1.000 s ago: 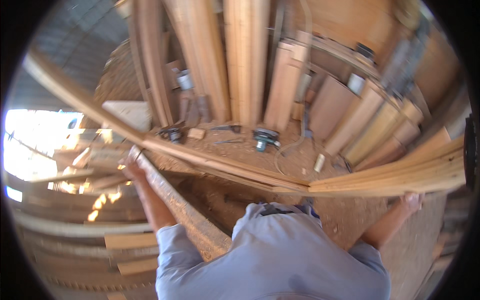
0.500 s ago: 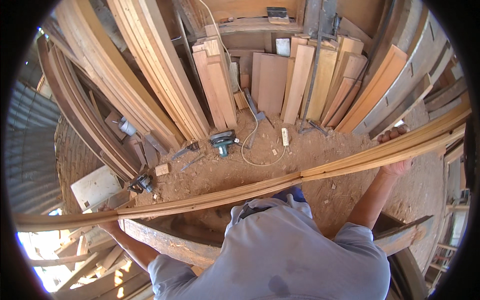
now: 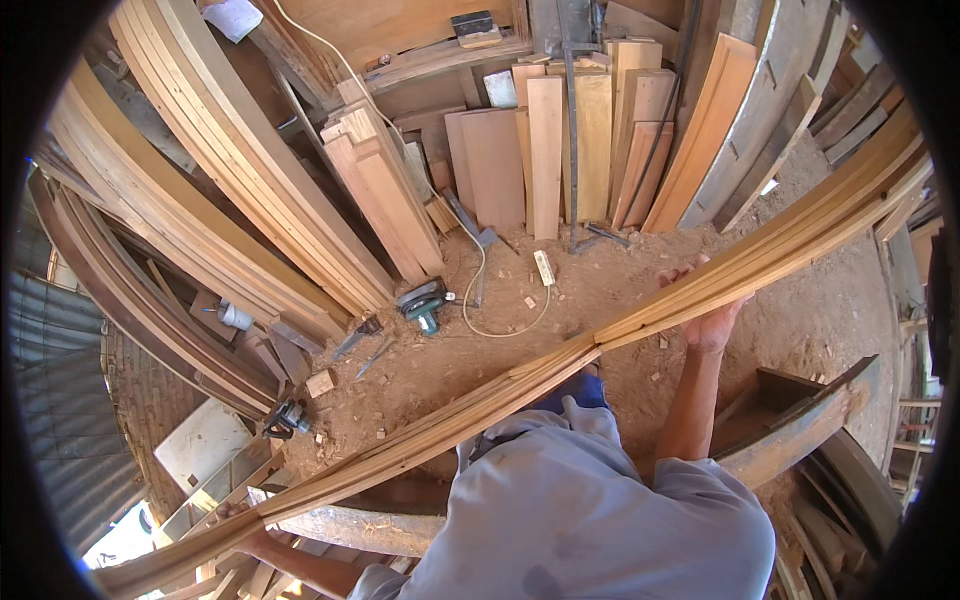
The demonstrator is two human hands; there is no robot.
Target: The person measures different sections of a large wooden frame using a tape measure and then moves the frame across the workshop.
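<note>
A bundle of long, thin wooden strips (image 3: 440, 425) stretches across the whole view in front of my body, its left end lower and nearer than its right. A tie or band seems to hold it near the middle. On the left part, my left hand (image 3: 240, 528) is closed round the strips, the fingers partly hidden by the wood. My right hand (image 3: 712, 318) grips the bundle from beneath on the right, fingertips showing on the far side and the palm on the near side.
Beyond the bundle, a green circular saw (image 3: 424, 308), a white power strip (image 3: 543, 268) with its cord and another power tool (image 3: 287, 418) lie on the sawdust-covered floor. Leaning boards (image 3: 545, 150) line the far wall. Tall planks (image 3: 250, 150) stand at left; a thick beam (image 3: 350, 528) lies near me.
The bundle has tilted further, its left end dropping nearer me. My right hand is now closer to the bundle's middle. My view has turned somewhat to the right.
</note>
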